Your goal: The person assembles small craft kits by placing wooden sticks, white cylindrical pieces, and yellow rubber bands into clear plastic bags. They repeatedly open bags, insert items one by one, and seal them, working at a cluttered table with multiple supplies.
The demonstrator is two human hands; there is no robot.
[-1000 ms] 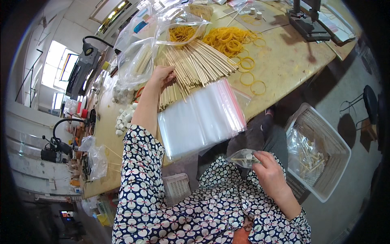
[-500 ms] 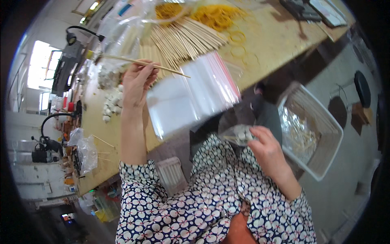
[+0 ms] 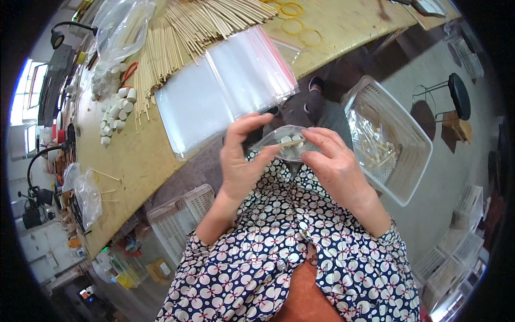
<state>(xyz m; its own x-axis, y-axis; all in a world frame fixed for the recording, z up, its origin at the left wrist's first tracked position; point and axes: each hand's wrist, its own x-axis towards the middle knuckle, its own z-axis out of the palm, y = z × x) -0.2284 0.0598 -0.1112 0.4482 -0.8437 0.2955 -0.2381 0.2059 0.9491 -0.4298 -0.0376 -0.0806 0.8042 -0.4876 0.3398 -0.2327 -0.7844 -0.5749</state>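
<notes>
Along the far left edge of the wooden table [image 3: 129,166], a black lamp [image 3: 59,36] is standing, and a crumpled plastic bag [image 3: 88,196] is lying near the table's near-left corner. A cluster of small white cylinders [image 3: 115,110] is sitting on the left part of the table, just beside a big spread of thin wooden sticks [image 3: 177,37] that is fanning across the far side. A stack of clear zip bags [image 3: 225,88] with red strips is lying against those sticks and hanging over the table's near edge. Yellow rubber bands [image 3: 300,24] are lying near the far right corner.

Below the table's near edge, a white crate [image 3: 179,217] is standing on the floor. The left hand [image 3: 241,161] is reaching up with its fingers curled, thumb and fingertips pinching the left side of a small clear bag [image 3: 287,144]. That bag is being held in the air over the person's lap, in front of the table's near edge, with a few short pale pieces inside it. The right hand [image 3: 335,166] is gripping the bag's right side, fingers closed on the plastic with the thumb pressing on top. To the right, a white basket [image 3: 399,161] holding filled bags is sitting on the floor, and a black stool [image 3: 456,91] is standing beyond it.
</notes>
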